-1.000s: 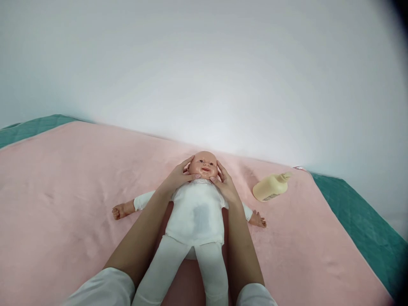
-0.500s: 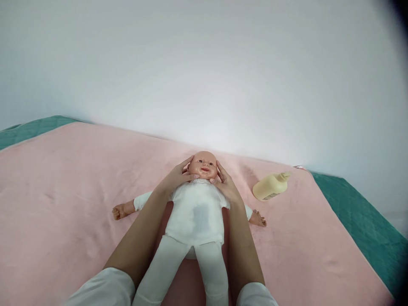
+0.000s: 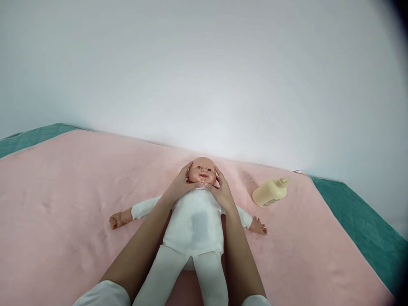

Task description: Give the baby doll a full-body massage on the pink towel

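A baby doll (image 3: 194, 221) with a white cloth body lies on its back, its bald head towards the wall. A grey-blue patch marks its belly. My left hand (image 3: 182, 182) cups one side of the doll's head, fingers along the cheek and ear. On the other side my right hand (image 3: 222, 189) holds the head the same way. Both thumbs meet, or nearly so, below the chin at the collar. The doll's arms spread out past my forearms, and its lower legs run out of view at the bottom.
A pale yellow pump bottle (image 3: 269, 193) stands to the right of the doll. Under everything is a pink blanket (image 3: 63, 204) over a green quilted cover (image 3: 360, 212). A plain white wall (image 3: 204, 76) rises directly behind.
My thumbs have slid inward from the cheeks and jaw to the doll's collar below the chin. The whole scene sits slightly lower in view. The bottle stays in place.
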The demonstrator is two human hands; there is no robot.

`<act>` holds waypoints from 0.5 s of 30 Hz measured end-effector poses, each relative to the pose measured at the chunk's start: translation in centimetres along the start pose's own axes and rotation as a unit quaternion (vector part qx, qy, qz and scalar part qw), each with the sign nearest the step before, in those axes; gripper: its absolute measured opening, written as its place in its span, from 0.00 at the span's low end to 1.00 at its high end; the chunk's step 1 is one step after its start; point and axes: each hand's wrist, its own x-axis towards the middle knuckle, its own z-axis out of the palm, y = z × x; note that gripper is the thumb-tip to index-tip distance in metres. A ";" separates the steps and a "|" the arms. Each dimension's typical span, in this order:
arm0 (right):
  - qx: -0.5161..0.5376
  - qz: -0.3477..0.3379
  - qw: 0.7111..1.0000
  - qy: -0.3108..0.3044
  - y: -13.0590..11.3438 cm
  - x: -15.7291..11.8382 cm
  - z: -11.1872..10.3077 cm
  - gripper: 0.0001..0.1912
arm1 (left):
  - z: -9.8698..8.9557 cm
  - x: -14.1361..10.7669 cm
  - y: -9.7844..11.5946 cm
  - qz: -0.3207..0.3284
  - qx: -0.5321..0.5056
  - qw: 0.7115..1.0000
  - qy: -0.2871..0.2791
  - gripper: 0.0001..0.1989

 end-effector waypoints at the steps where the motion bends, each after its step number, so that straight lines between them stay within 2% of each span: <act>1: -0.006 -0.004 1.000 0.001 0.1 0.1 0.0 0.52 | 0.0 0.0 0.0 0.001 0.000 1.000 0.000 0.57; 8: -0.024 -0.017 1.000 -0.003 0.7 0.3 -0.1 0.54 | 0.0 0.6 -0.8 0.001 -0.013 1.000 0.018 0.57; 15: -0.049 -0.012 0.999 0.007 0.0 0.0 0.2 0.52 | -0.1 -0.2 0.3 0.000 0.007 1.000 -0.004 0.54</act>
